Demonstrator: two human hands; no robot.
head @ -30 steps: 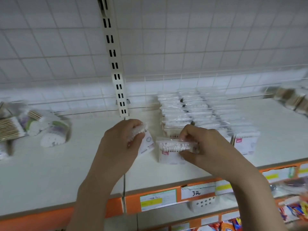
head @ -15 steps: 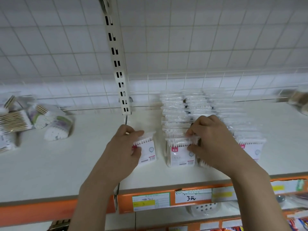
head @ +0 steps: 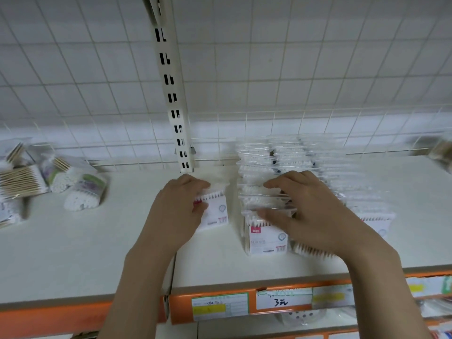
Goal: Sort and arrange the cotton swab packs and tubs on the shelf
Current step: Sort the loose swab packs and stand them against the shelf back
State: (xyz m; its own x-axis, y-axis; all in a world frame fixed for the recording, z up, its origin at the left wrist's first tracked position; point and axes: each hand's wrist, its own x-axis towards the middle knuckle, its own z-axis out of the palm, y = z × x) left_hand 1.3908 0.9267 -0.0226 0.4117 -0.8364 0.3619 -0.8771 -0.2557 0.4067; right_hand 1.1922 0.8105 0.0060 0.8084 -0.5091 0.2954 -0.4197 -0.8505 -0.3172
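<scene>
Flat clear-plastic cotton swab pack w/ white label [head: 215, 211], frame centre: white tips, pink-red tab at label's upper left, red barcode lower right, pale blue-grey ring mark.
Front clear swab pack of the left row [head: 266, 238], right of centre: white label, pink-red tag, red barcode.
Clear stacked swab pack rows [head: 293, 157], centre-right: white & transparent.
Round swab tubs w/ green-purple print [head: 84, 194], left: white tips.
Wood-stick swab packs [head: 20, 179], far left: tan sticks.
Cream-white shelf board [head: 73, 253]: orange front strip [head: 49, 316] w/ white, yellow & green price labels [head: 220, 305], bottom.
White square-grid wire back panel [head: 318, 69], top.
</scene>
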